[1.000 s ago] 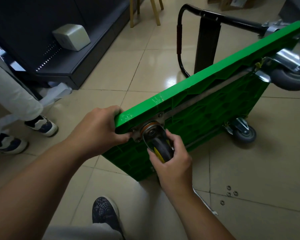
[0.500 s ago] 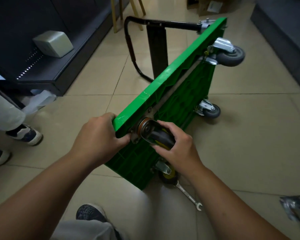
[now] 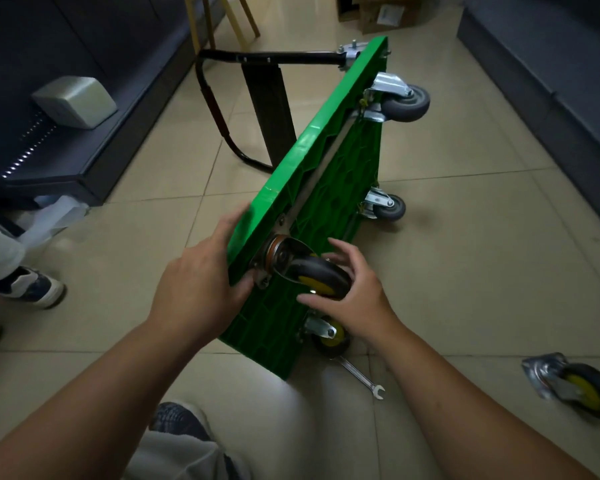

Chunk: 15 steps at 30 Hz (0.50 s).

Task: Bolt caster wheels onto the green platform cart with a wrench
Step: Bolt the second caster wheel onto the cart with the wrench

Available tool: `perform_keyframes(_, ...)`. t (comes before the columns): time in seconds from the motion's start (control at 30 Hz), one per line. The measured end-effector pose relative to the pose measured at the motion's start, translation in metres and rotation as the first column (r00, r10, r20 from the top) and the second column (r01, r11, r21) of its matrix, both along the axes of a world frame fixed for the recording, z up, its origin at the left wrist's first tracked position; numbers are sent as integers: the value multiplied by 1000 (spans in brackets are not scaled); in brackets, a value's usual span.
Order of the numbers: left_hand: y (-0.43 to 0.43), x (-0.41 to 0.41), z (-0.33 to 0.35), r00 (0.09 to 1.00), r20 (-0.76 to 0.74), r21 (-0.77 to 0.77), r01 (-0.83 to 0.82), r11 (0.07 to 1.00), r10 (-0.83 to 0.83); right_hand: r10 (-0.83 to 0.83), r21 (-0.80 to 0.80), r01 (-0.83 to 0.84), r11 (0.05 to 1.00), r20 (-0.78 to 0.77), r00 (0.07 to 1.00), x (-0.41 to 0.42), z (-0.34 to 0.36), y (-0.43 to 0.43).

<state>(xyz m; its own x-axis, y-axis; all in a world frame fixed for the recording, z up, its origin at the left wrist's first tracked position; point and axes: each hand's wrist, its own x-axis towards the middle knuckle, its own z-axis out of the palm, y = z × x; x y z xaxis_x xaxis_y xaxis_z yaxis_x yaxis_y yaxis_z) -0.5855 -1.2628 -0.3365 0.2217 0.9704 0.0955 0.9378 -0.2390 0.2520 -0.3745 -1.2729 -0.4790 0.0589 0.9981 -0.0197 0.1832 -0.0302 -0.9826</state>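
While left hand grips ribbed green cart, right hand cups black caster (yellow hub).

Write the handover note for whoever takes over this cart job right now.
Left hand: grips the near end of the green cart, which stands on its long edge.
Right hand: cups the yellow-hubbed caster held at the upper near corner.
Wrench: on the floor beside the cart, untouched. Spare caster: on the floor, right.
Done: the upper grey caster, the lower grey caster and the lower near caster look mounted.
Left: bolt the held caster with the wrench; whether its bolts are in, I cannot tell.
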Motion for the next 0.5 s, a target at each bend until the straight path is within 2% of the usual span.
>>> perform_keyframes(0.1,-1,-1,-2,988,-106,29,115,993,-111,77,-236,-44,971,132,988,42,-48,-19)
perform_keyframes(0.17,1,-1,-3,982,-141,14,128,992,-125,-23,-372,112,921,236,971,68,-88,-37)
perform_keyframes(0.23,3,0,-3,982,-152,7,116,993,-113,-181,-451,325,831,333,925,87,-126,-54)
perform_keyframes(0.3,3,1,-3,983,-152,17,108,994,-104,-212,-522,418,743,409,887,101,-160,-70)
perform_keyframes(0.4,4,2,-4,986,-139,15,95,995,-92,-112,-613,388,688,439,892,105,-200,-92)
perform_keyframes(0.5,3,3,-5,989,-128,10,79,997,-78,-62,-638,358,682,437,897,94,-220,-103)
